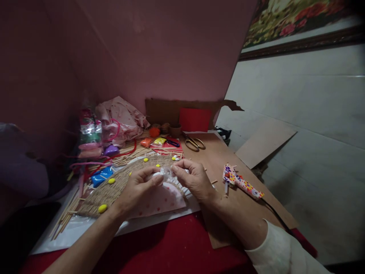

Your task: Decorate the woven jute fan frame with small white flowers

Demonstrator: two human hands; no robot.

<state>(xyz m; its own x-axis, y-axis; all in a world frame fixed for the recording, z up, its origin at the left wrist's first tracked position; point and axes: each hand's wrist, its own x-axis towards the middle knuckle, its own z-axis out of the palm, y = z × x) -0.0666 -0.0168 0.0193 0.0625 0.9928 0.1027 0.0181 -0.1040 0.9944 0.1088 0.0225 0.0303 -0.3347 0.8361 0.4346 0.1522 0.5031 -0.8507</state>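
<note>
My left hand (138, 186) and my right hand (191, 178) meet over a woven straw piece (111, 190) and both pinch a small clear plastic bag (166, 173) with something white inside. Below my hands lies a pink dotted paper (162, 201). Small yellow clay lumps (102, 208) sit on the woven piece. A flower-patterned glue gun (242, 182) lies on the brown board to the right of my right hand, its black cord running toward me.
Gold-handled scissors (194, 144) lie farther back on the brown board (225, 160). Thin wooden sticks (67, 217), coloured clay packets (101, 177) and pink cloth (122, 118) crowd the left. Red card (195, 120) and cardboard lean on the wall.
</note>
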